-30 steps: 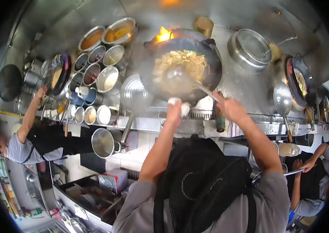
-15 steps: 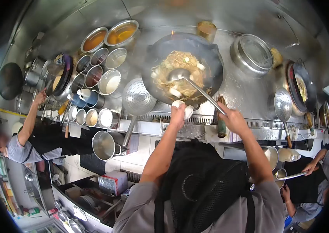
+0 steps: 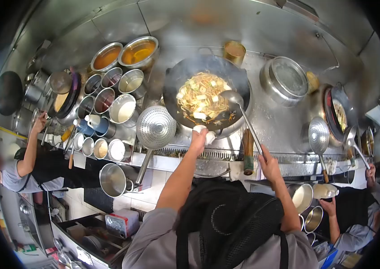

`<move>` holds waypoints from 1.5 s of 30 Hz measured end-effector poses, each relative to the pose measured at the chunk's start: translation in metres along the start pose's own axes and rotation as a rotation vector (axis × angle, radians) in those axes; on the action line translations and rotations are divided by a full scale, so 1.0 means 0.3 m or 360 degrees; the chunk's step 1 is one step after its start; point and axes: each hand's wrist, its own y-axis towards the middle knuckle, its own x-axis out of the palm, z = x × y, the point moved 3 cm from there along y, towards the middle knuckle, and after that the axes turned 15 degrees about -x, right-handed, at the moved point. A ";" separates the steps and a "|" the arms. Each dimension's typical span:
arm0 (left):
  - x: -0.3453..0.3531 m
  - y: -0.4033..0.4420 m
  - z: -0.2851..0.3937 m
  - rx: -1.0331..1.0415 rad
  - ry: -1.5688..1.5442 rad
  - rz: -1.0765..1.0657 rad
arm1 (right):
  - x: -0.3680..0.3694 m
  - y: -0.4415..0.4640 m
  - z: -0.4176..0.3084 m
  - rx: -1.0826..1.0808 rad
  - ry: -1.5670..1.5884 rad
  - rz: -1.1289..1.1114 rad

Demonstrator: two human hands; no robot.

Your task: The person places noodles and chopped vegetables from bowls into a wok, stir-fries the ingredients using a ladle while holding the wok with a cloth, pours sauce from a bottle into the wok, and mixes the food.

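Note:
A dark wok [image 3: 176,71] in front of me holds steaming noodles [image 3: 202,96] with pale chunks among them. My left hand [image 3: 198,142] grips a folded white cloth [image 3: 209,137] at the wok's near edge. Whatever part of the wok lies under the cloth is hidden. In my right hand [image 3: 270,167], fingers closed, is the long handle of a metal ladle [image 3: 231,96]. The ladle's bowl is at the right side of the wok, beside the noodles.
Left of the wok lies a perforated skimmer [image 3: 156,127], with several metal pots [image 3: 124,110] and two bowls of amber liquid [image 3: 139,51] beyond. A bamboo brush [image 3: 248,152] stands right; a lidded pot [image 3: 284,80] sits farther back. Co-workers [image 3: 30,152] stand at both sides.
The ladle has moved from over the noodles to the wok's right side, with my right hand lower. The noodles lie gathered in the wok's middle. My left hand keeps its grip on the cloth.

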 end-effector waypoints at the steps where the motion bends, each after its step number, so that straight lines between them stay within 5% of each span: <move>1: -0.002 0.001 0.010 0.0017 -0.0002 0.0002 | 0.018 0.027 0.005 -0.0017 0.0003 0.0003; 4: -0.017 0.001 0.012 -0.0079 0.0162 0.0097 | 0.049 0.153 0.007 0.0254 0.0092 -0.0003; 7: -0.024 0.005 0.018 -0.0109 0.0189 0.0091 | 0.137 0.350 0.093 -0.0081 -0.0030 0.0211; 11: -0.005 -0.033 0.042 -0.0183 0.0233 0.0191 | 0.160 0.594 -0.070 0.0482 0.0555 -0.0206; 15: -0.031 -0.006 0.036 -0.0178 0.0248 0.0067 | 0.218 0.614 -0.088 0.0415 0.0718 -0.0561; 17: -0.035 0.002 0.032 -0.0120 0.0278 0.0046 | 0.214 0.571 -0.014 -0.0497 0.0105 -0.0448; 18: -0.024 -0.015 0.039 -0.0130 0.0281 0.0069 | 0.201 0.535 0.040 -0.0577 -0.0028 -0.0424; 27: -0.034 0.005 0.030 -0.0180 0.0335 -0.0011 | -0.270 0.303 -0.115 -0.0478 -0.1161 -0.0382; 32: -0.019 -0.065 0.067 -0.0494 0.0348 -0.0129 | -0.468 0.227 -0.485 -0.0171 -0.1057 -0.0475; 37: -0.018 -0.080 0.072 -0.0714 0.0370 -0.0315 | -0.341 0.127 -0.404 0.0220 -0.0639 -0.0644; 42: -0.028 -0.080 0.051 -0.0791 0.0290 -0.0401 | 0.065 0.090 0.008 0.0207 -0.0030 -0.0061; 43: -0.021 -0.084 0.058 -0.0773 0.0281 -0.0415 | 0.102 0.136 -0.096 0.0537 0.0074 -0.0080; 45: -0.018 -0.094 0.079 -0.0718 0.0320 -0.0375 | 0.168 0.203 -0.197 0.0585 0.0485 0.0121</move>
